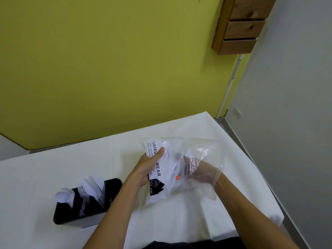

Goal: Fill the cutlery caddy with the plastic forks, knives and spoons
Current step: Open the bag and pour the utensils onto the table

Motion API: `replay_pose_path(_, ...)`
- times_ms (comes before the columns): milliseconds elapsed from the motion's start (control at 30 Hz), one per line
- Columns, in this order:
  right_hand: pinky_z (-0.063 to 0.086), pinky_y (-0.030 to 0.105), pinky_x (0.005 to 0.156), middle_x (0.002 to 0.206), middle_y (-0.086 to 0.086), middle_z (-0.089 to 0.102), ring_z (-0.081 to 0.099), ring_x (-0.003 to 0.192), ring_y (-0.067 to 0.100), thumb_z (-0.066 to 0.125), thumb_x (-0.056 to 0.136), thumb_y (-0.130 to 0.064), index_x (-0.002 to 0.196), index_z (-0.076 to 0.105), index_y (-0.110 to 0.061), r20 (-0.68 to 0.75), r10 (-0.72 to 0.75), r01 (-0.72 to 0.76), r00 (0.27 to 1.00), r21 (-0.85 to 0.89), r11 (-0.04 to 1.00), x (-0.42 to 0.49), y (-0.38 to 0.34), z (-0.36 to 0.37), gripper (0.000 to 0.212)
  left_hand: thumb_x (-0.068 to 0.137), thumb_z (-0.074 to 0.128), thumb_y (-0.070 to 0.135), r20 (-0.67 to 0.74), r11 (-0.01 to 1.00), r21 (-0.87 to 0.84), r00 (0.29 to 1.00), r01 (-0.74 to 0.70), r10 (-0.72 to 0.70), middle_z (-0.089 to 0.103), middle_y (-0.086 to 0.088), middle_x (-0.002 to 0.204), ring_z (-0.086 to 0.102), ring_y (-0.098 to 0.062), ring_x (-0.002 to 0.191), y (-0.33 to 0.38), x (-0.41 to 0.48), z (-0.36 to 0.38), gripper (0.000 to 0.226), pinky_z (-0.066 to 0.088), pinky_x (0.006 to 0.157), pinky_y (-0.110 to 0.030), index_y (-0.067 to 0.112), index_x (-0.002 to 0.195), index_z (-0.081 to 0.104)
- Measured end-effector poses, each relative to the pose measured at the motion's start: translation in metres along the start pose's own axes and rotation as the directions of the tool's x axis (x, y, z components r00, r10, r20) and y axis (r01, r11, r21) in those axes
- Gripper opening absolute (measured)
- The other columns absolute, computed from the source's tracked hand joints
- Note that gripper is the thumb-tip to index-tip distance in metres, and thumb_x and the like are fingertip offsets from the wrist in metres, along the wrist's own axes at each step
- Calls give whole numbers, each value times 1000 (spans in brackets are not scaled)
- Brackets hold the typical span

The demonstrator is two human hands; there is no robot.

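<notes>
clear bag (197, 150) gripped at its edge by left hand (145, 169), right hand (199, 172) inside, grasp unclear through plastic, black caddy (93, 211) lengthwise along counter's (179, 221) back edge, perhaps spoons (62, 194) upright, bowls up

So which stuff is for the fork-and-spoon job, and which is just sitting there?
For the job: black caddy, white cutlery in it, plastic bag, left hand holding the bag, right hand inside it.
Just there: wooden drawers, wall socket.
</notes>
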State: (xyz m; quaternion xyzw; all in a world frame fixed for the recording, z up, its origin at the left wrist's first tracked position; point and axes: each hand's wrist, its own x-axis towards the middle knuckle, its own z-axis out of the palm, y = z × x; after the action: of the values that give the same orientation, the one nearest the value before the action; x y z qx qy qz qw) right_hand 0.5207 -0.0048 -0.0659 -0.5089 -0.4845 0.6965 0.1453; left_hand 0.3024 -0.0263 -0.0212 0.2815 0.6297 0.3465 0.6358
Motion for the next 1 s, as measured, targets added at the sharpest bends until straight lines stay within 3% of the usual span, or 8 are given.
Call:
replay_pose_path(100, 52, 14, 76, 99, -8, 63, 62, 89, 5, 68, 83, 9, 122, 56, -16, 70, -40, 31, 997, 129, 991, 5, -2, 4, 48, 76, 86, 38, 47, 987, 139, 996, -76, 70, 79, -1, 101, 75, -19, 96, -2, -5, 7, 45, 59, 89, -38, 17, 113, 72)
replay_pose_path(200, 52, 32, 71, 92, 14, 67, 64, 84, 29, 73, 79, -3, 104, 70, 2, 18, -65, 49, 998, 480, 876, 9, -7, 17, 25, 74, 89, 26, 15, 981, 178, 997, -72, 70, 79, -3, 97, 76, -18, 88, -3, -5, 2, 40, 61, 77, -32, 15, 108, 73)
replay_pose_path(300, 56, 34, 72, 95, 17, 71, 70, 85, 29, 74, 80, -6, 103, 71, 5, -154, -63, 127, 986, 446, 886, 10, -13, 22, 26, 78, 86, 16, -69, 986, 157, 996, -52, 63, 78, -5, 86, 75, -19, 73, 1, -9, -7, 26, 57, 60, -26, 13, 99, 72)
replay_pose_path(367, 58, 46, 87, 107, 20, 72, 71, 96, 34, 83, 69, -13, 108, 71, 5, -177, -15, 102, 984, 496, 862, 13, -14, 22, 45, 79, 84, 15, -104, 987, 153, 992, -52, 69, 77, -7, 85, 74, -21, 71, 4, -10, -11, 23, 56, 59, -27, 13, 98, 71)
replay_pose_path(500, 56, 43, 83, 104, 22, 68, 69, 91, 33, 78, 75, -11, 106, 71, 5, -92, -51, 93, 994, 549, 830, 11, -18, 27, 36, 79, 83, 13, -91, 987, 153, 994, -52, 66, 78, -9, 87, 75, -23, 73, 6, -12, -8, 25, 57, 60, -29, 11, 101, 71)
replay_pose_path(633, 49, 59, 98, 119, 29, 65, 64, 108, 46, 81, 76, -13, 118, 65, 8, -69, -91, 114, 993, 515, 850, 10, -21, 32, 50, 78, 83, 11, -54, 984, 172, 997, -46, 56, 79, -7, 84, 76, -22, 72, 4, -15, -6, 25, 57, 59, -28, 9, 100, 73)
replay_pose_path(867, 54, 32, 59, 82, 15, 70, 68, 68, 26, 81, 70, -9, 94, 74, 6, -416, 22, 151, 909, 379, 913, 6, -19, 15, 30, 74, 84, 8, -113, 975, 200, 986, -101, 126, 77, -9, 92, 74, -22, 73, 14, -11, -22, 37, 54, 55, -25, 9, 107, 69)
replay_pose_path(1000, 53, 34, 63, 81, 15, 67, 65, 68, 25, 75, 77, -2, 89, 72, 4, -375, 66, 156, 925, 531, 833, 5, -20, 13, 14, 78, 81, 7, -126, 978, 175, 983, -109, 133, 75, -8, 97, 72, -21, 77, 11, -9, -20, 39, 53, 58, -26, 10, 114, 65)
